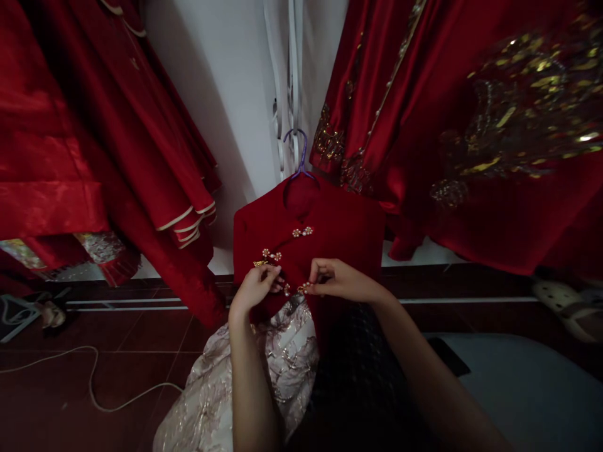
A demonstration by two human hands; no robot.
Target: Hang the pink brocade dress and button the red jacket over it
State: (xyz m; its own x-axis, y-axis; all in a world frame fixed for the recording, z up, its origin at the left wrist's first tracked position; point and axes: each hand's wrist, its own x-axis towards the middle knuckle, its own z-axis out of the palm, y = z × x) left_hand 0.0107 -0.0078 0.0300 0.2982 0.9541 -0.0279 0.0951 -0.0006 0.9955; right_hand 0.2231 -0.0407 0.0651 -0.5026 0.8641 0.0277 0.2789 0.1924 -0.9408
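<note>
A red jacket hangs on a purple hanger in front of me. Two flower-shaped pearl clasps, the upper one and the lower one, lie on its front. Lower down, my left hand pinches the jacket's front edge beside one half of another clasp. My right hand grips the clasp's other half between thumb and fingertip. A small gap shows between these two halves. Below them, a pale skirt with a shiny leaf-like pattern shows under the jacket.
Red garments hang at the left, and a red garment with gold sequins hangs at the right. A white cable runs over the tiled floor. A dark phone-like object lies on a grey surface. Shoes stand far right.
</note>
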